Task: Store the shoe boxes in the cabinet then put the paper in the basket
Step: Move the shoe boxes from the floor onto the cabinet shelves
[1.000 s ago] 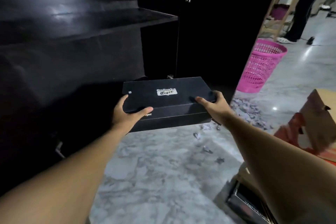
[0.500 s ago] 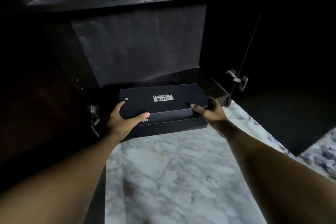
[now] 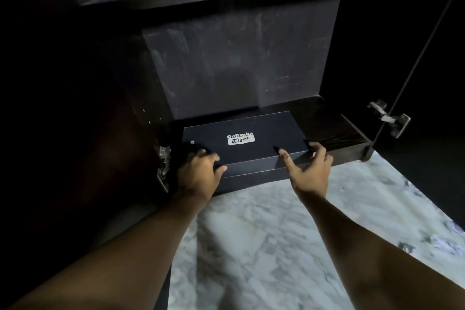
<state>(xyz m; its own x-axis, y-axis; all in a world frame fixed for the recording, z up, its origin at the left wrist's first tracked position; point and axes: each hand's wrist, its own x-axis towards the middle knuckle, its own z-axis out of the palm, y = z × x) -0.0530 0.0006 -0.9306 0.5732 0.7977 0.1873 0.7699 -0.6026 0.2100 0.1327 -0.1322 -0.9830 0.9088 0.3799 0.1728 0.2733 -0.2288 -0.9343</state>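
Hands reached into the bottom compartment of a dark wooden cabinet point(image 3: 239, 63), seen from a head-worn camera looking down. A black shoe box point(image 3: 241, 143) with a white logo label on its lid lay flat on the cabinet's lowest shelf, toward the left side, its long front edge level with the shelf's front lip. A second earlier the box had been carried in the air in front of the open cabinet; half a second earlier it was just entering the compartment. Now it rested on the shelf.

The left hand point(image 3: 198, 173) gripped the box's near left corner, fingers curled over the lid edge and thumb along the front. The right hand point(image 3: 309, 168) had loosened: its fingers were spread, the index fingertip touching the lid and the other fingers beside the right end, not wrapped around anything.

Bare shelf space showed to the right of the box. A metal hinge point(image 3: 388, 118) hung at the right, where the open door met the frame, and another hinge point(image 3: 163, 166) sat at the left beside the left hand. Pale marble floor point(image 3: 264, 246) ran beneath the arms.

Judging from this, one box was nearly stored, needing only release. Neither the basket nor the paper was in view.
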